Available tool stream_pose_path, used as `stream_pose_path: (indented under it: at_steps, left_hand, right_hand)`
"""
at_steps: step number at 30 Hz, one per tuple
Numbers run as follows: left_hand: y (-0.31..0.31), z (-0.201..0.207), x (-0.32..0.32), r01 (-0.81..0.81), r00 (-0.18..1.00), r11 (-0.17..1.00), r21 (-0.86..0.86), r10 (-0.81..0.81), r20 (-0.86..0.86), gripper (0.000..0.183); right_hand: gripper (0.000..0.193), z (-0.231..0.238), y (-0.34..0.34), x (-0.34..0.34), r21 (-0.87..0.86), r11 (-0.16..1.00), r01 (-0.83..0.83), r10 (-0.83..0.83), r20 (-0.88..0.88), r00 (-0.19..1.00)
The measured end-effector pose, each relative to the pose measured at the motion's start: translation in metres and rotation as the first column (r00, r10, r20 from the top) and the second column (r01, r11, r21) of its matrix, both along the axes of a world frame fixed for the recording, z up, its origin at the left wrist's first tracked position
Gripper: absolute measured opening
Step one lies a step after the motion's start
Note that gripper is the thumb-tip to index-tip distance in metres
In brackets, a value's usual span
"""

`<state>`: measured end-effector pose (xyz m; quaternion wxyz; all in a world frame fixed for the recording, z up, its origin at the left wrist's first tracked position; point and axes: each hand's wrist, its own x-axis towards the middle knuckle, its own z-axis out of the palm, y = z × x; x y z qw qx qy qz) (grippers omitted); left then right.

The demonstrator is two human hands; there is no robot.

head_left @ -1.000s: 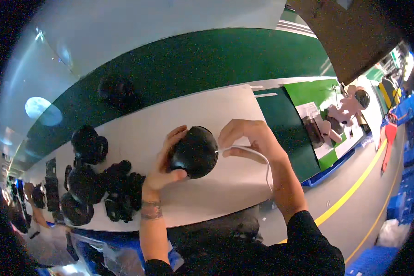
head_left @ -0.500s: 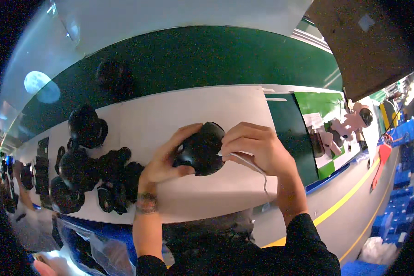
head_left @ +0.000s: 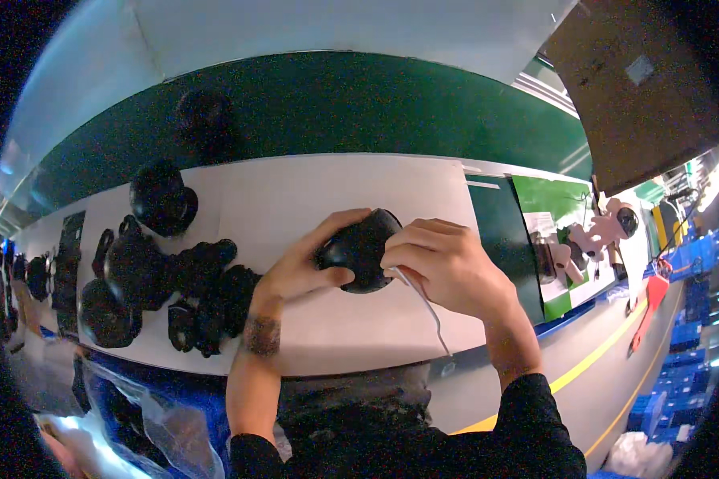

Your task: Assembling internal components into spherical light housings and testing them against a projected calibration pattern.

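Note:
A glossy black rounded housing (head_left: 363, 249) is held above the white work surface (head_left: 319, 180). My left hand (head_left: 299, 267) wraps round its left side, thumb at the near edge and fingers over the far edge. Against its right side, my right hand (head_left: 451, 267) pinches a thin white cable (head_left: 427, 307), which hangs down toward the front edge of the table. Those fingers cover the cable's end, so I cannot tell whether it enters the housing.
Several black rounded parts (head_left: 136, 271) crowd the left of the surface, and another dark part (head_left: 204, 116) sits on the green strip behind. Pale pink pieces (head_left: 607, 227) lie on a green-and-white sheet (head_left: 563, 299) at the right. Blue crates (head_left: 687, 335) stack beyond the aisle.
My right fingers have closed in over the cable's tip, which showed at the housing's side before. The housing remains in my left hand, and the whole view has shifted slightly.

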<state>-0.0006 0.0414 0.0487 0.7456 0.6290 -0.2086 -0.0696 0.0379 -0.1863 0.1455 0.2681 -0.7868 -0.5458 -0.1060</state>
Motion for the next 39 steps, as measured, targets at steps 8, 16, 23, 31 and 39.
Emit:
stream_pose_path:
  at_steps: [8, 16, 23, 31, 39]
  left_hand:
    - [0.0, -0.009, 0.003, -0.04, 0.998, 0.999, 0.007, 0.039, 0.055, 0.078]
    - [-0.008, 0.001, 0.011, 0.072, 0.997, 0.997, 0.011, -0.072, 0.005, 0.076]
    - [-0.019, -0.012, 0.013, 0.059, 0.998, 0.998, 0.0, -0.059, 0.009, 0.085]
    - [-0.014, -0.013, 0.002, -0.169, 0.983, 0.986, 0.012, 0.17, -0.068, 0.091]
    - [0.0, -0.014, -0.004, -0.241, 0.939, 0.948, 0.207, 0.282, -0.199, 0.079]
  right_hand:
    - [0.014, -0.003, 0.001, -0.002, 0.037, 0.999, -0.001, -0.001, 0.069, 0.998]
    - [0.05, -0.039, -0.018, 0.008, 0.257, 0.96, 0.114, -0.057, -0.218, 0.974]
    - [0.041, -0.057, -0.031, 0.012, 0.281, 0.96, -0.017, 0.02, -0.007, 1.0]
    - [0.041, -0.067, -0.026, 0.013, 0.309, 0.95, 0.033, 0.002, -0.114, 0.993]
    - [0.073, -0.07, -0.016, 0.004, 0.27, 0.946, 0.181, -0.121, -0.224, 0.967]
